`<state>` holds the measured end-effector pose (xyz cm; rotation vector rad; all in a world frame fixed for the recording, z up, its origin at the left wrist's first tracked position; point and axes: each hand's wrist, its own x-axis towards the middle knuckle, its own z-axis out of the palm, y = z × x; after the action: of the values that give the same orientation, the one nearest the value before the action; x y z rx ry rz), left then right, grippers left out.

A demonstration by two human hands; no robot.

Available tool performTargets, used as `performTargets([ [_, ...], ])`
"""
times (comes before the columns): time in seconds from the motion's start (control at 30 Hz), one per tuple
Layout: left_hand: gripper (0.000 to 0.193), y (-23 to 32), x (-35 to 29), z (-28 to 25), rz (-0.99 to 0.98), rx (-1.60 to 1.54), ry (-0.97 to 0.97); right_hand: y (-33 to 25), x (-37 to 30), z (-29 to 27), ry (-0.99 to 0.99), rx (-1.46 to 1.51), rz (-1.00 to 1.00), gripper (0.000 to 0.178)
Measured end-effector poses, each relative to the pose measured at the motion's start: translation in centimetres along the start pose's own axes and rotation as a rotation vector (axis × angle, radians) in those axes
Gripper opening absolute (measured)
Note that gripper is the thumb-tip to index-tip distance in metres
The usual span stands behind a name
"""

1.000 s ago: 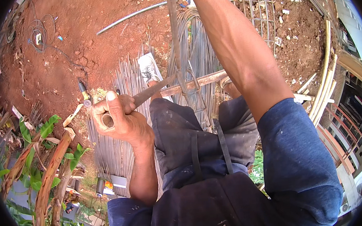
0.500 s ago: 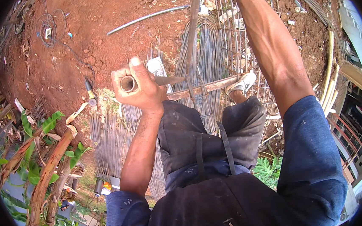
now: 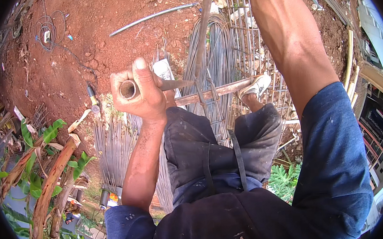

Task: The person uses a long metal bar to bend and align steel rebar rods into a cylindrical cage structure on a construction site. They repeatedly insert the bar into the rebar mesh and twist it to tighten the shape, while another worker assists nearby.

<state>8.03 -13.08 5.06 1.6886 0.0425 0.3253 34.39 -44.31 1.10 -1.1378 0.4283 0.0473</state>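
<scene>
My left hand (image 3: pixel 140 90) is closed round a hollow metal pipe (image 3: pixel 129 89), its thumb pointing up. The pipe's open end faces me, and its far part (image 3: pixel 177 84) reaches right to a narrow rebar cage (image 3: pixel 211 95) with bent ties. Past the upper edge of the view goes my right forearm (image 3: pixel 285 22), so that hand is hidden. A long, rusty bar (image 3: pixel 202 37) slants down from the upper edge and meets the pipe's far end at the cage. Across under the cage lies a wooden beam (image 3: pixel 227 89), near my shod foot (image 3: pixel 257 86).
Bundles of bent rebar (image 3: pixel 219 45) and a long rebar cage (image 3: pixel 240 21) lie ahead. More rods (image 3: pixel 113 148) are at left, near an angle grinder (image 3: pixel 93 100) with its cord. A curved grey tube (image 3: pixel 147 19) rests on red soil; banana stems (image 3: pixel 52 184) stand lower left.
My left hand and the near end of the pipe have shifted slightly left. My right arm has swung a little right, its wrist now past the upper edge.
</scene>
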Motion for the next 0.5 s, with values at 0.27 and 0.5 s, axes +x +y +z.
performTargets([
  [0.27, 0.029, -0.9, -0.1, 0.4, 0.329, 0.193, 0.134, 0.1, -4.2, 0.9, 0.028, -0.004, -0.187, 0.032],
  [0.5, 0.022, 1.1, -3.8, 0.2, 0.415, 0.215, 0.215, -0.9, -14.0, 2.2, 0.057, -0.016, -0.34, 0.03],
])
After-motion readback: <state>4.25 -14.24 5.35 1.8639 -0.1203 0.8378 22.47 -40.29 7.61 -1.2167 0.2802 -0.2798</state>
